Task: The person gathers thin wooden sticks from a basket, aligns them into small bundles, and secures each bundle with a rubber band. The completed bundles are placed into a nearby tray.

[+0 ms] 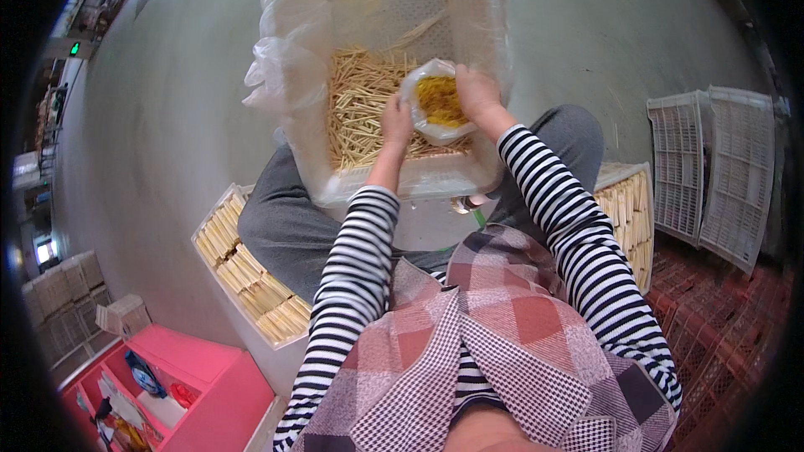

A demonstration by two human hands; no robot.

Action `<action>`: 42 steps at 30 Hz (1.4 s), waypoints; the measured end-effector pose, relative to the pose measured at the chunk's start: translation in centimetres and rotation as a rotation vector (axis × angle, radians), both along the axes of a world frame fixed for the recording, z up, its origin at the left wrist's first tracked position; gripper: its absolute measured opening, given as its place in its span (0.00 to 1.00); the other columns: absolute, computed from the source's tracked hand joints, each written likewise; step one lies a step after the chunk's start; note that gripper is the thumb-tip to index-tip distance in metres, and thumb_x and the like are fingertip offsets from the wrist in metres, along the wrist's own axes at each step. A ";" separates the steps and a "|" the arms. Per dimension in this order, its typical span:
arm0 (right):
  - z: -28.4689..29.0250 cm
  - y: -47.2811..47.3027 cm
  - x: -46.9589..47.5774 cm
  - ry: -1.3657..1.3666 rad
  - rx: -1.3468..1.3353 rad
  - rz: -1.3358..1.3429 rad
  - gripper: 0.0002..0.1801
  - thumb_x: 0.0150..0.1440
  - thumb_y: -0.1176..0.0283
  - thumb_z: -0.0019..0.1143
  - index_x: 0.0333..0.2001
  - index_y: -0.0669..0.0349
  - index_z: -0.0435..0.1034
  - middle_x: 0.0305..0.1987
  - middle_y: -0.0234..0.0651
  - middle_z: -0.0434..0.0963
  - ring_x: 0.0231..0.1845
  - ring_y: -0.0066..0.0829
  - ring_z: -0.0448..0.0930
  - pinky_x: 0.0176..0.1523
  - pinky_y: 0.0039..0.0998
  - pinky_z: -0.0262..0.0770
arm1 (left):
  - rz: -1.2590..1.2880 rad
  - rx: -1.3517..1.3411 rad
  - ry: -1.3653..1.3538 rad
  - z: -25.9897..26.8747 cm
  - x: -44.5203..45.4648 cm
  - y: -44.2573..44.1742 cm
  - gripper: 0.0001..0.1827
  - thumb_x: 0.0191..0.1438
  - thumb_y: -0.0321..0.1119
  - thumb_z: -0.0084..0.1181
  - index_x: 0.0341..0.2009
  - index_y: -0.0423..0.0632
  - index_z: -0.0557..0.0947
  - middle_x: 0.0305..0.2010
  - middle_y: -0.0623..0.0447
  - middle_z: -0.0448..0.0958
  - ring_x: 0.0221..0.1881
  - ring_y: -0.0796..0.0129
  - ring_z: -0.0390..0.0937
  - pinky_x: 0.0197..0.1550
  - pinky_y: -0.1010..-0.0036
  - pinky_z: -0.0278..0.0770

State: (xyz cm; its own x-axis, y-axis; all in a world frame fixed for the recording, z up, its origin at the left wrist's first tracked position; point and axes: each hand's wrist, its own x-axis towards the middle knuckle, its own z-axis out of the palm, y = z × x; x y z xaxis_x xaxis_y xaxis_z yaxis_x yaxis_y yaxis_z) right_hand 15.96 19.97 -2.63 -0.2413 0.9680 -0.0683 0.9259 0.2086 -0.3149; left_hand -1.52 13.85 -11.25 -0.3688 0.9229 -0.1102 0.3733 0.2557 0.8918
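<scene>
Before me stands a white plastic crate (414,183) with a clear plastic liner (276,69) folded over its sides. Thin pale wooden-looking sticks (358,107) lie loose in its near part. Over them is a small white plastic bag (440,135), its mouth facing up. Inside the bag is a mass of yellow strands (438,100) that look like rubber bands. My left hand (397,120) holds the bag's left side. At the right rim, my right hand (477,94) grips the bag, with some fingertips hidden.
By my left leg sits a tray (251,270) of stick bundles; another tray (628,220) flanks my right leg. White slatted crates (710,169) stand at the right, near red plastic crates (710,314). A pink cabinet (213,383) with open compartments is at lower left.
</scene>
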 end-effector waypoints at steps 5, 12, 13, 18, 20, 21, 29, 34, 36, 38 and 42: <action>-3.1 -0.1 -0.9 -0.106 0.046 -0.024 0.11 0.56 0.75 0.47 0.43 0.63 0.68 0.36 0.50 0.79 0.38 0.48 0.81 0.40 0.44 0.78 | -0.031 0.014 -0.368 -1.1 -0.1 0.0 0.12 0.59 0.34 0.51 0.44 0.41 0.77 0.35 0.53 0.77 0.34 0.72 0.72 0.38 0.74 0.72; -1.8 -1.7 -0.6 -0.106 0.021 -0.022 0.10 0.56 0.76 0.44 0.40 0.65 0.72 0.38 0.51 0.79 0.38 0.50 0.81 0.42 0.45 0.77 | -0.091 0.121 -0.209 6.7 -10.2 -5.9 0.15 0.59 0.30 0.53 0.49 0.39 0.75 0.40 0.52 0.78 0.39 0.74 0.76 0.41 0.80 0.74; -1.4 -2.0 -0.7 -0.099 0.028 -0.029 0.10 0.56 0.76 0.44 0.39 0.66 0.72 0.39 0.51 0.79 0.39 0.50 0.81 0.42 0.45 0.77 | -0.087 0.129 -0.230 7.7 -11.9 -7.4 0.14 0.59 0.30 0.52 0.48 0.38 0.76 0.40 0.52 0.79 0.40 0.74 0.76 0.42 0.80 0.74; 0.4 -3.0 -1.1 -0.281 -0.085 -0.005 0.10 0.56 0.75 0.45 0.40 0.64 0.72 0.41 0.50 0.77 0.43 0.50 0.78 0.46 0.45 0.75 | 0.146 0.157 -0.177 9.5 -16.7 -14.2 0.09 0.57 0.26 0.50 0.41 0.40 0.79 0.34 0.52 0.80 0.37 0.74 0.78 0.42 0.77 0.75; 0.9 -3.3 -2.0 -0.345 -0.063 0.075 0.10 0.56 0.74 0.46 0.41 0.63 0.71 0.42 0.49 0.76 0.45 0.50 0.77 0.48 0.44 0.74 | 0.232 0.103 -0.218 9.1 -16.7 -15.7 0.09 0.58 0.24 0.48 0.40 0.40 0.80 0.33 0.53 0.80 0.35 0.74 0.78 0.42 0.78 0.76; 1.0 -3.5 -2.8 -0.350 0.030 0.127 0.11 0.55 0.74 0.48 0.41 0.64 0.71 0.43 0.48 0.76 0.46 0.49 0.76 0.48 0.43 0.74 | 0.200 0.196 -0.241 8.8 -16.6 -16.1 0.09 0.58 0.24 0.47 0.41 0.40 0.79 0.34 0.54 0.80 0.36 0.75 0.77 0.43 0.78 0.76; -1.5 -5.4 -13.8 -0.040 0.007 0.609 0.16 0.48 0.70 0.60 0.41 0.65 0.69 0.41 0.47 0.74 0.47 0.46 0.75 0.50 0.40 0.72 | 0.303 0.303 -0.615 9.0 -16.1 -15.7 0.10 0.61 0.25 0.46 0.43 0.40 0.78 0.36 0.54 0.77 0.36 0.75 0.75 0.44 0.78 0.75; -4.8 -0.5 -19.6 0.024 -0.091 0.546 0.29 0.50 0.61 0.61 0.53 0.67 0.66 0.52 0.53 0.72 0.57 0.49 0.70 0.59 0.40 0.67 | 0.371 0.268 -0.596 9.8 -16.3 -16.4 0.09 0.60 0.24 0.45 0.42 0.40 0.78 0.36 0.53 0.78 0.36 0.76 0.75 0.42 0.79 0.75; -6.0 3.1 -21.9 0.036 -0.181 0.422 0.32 0.51 0.59 0.60 0.55 0.68 0.65 0.55 0.54 0.70 0.59 0.49 0.69 0.60 0.40 0.65 | 0.373 0.218 -0.613 9.7 -16.4 -16.5 0.09 0.60 0.24 0.45 0.42 0.39 0.78 0.35 0.53 0.78 0.36 0.76 0.75 0.43 0.79 0.75; -7.1 7.2 -23.8 0.010 -0.307 0.298 0.34 0.52 0.56 0.58 0.57 0.69 0.63 0.58 0.55 0.68 0.61 0.48 0.68 0.62 0.39 0.64 | 0.382 0.177 -0.619 9.5 -16.4 -16.1 0.09 0.61 0.24 0.45 0.42 0.39 0.78 0.36 0.54 0.78 0.36 0.76 0.75 0.43 0.80 0.75; -11.2 13.1 -25.1 0.113 -0.460 0.241 0.36 0.51 0.55 0.59 0.57 0.68 0.63 0.53 0.57 0.73 0.55 0.51 0.73 0.57 0.38 0.68 | 0.423 0.121 -0.607 9.2 -16.6 -14.3 0.09 0.60 0.23 0.46 0.43 0.39 0.77 0.37 0.54 0.78 0.36 0.76 0.75 0.43 0.80 0.74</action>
